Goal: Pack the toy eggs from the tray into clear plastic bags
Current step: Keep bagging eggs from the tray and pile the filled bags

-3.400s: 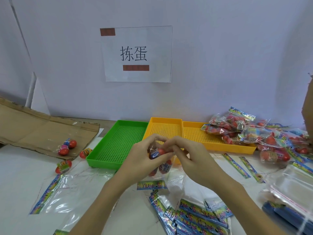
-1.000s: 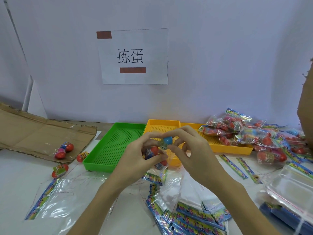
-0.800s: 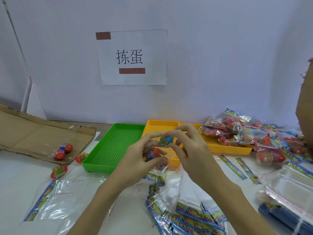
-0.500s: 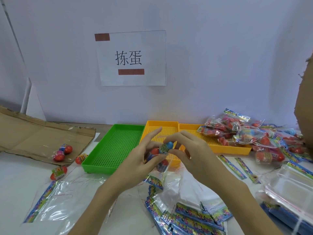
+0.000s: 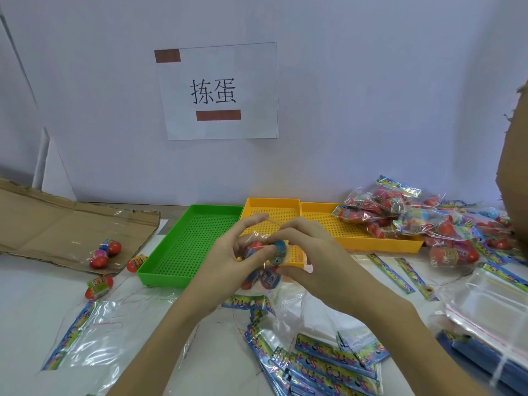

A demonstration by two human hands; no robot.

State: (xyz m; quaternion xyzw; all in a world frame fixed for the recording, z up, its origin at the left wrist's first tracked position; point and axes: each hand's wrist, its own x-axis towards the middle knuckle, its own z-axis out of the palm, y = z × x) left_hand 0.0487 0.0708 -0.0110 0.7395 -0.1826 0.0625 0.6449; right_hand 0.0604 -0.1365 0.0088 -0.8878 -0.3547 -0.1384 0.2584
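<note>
My left hand (image 5: 228, 267) holds the mouth of a clear plastic bag (image 5: 281, 295) with a few toy eggs (image 5: 270, 278) hanging in it, just in front of the trays. My right hand (image 5: 308, 252) pinches a blue-topped toy egg (image 5: 278, 251) at the bag's mouth, touching a red egg (image 5: 255, 246) held by the left fingers. Green tray (image 5: 183, 244) and yellow trays (image 5: 323, 224) lie behind the hands and hold no loose eggs. Loose eggs (image 5: 104, 252) lie on the left by the cardboard.
A heap of filled bags (image 5: 423, 221) covers the right yellow tray and table. Flat printed bags (image 5: 328, 364) are piled in front. A clear bag (image 5: 83, 335) lies at the left front, a stack of clear bags (image 5: 491, 307) at the right. Flattened cardboard (image 5: 63, 224) sits far left.
My right hand has brought the blue-topped egg down from above the left fingers to the bag's mouth. The left hand has kept its hold of the bag.
</note>
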